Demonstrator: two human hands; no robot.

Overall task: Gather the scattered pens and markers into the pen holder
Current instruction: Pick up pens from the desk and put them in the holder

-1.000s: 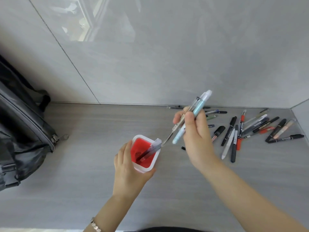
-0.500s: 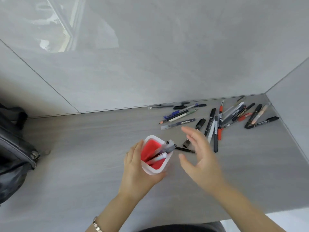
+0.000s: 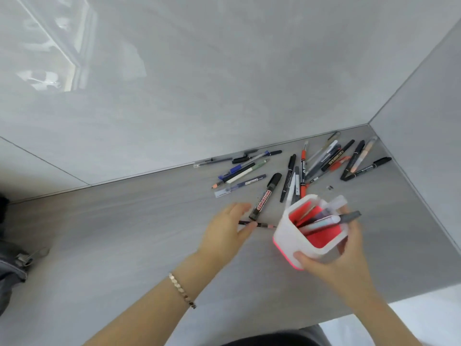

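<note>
Collection step in hand. The right hand point(image 3: 341, 253) has its grip wrapped round the white, red-lined plastic pen holder point(image 3: 294, 236), tilted, with several pens inside. At its nine o'clock, the left hand point(image 3: 224, 231) pinches a thin dark pen point(image 3: 262, 224) lying on the grey tabletop point(image 3: 124, 233); a black whiteboard marker point(image 3: 265, 196) lies just beside. Many pens remain scattered towards twelve and one o'clock. Next move, in my judgement: lift the thin pen, drop it in tip-first.
</note>
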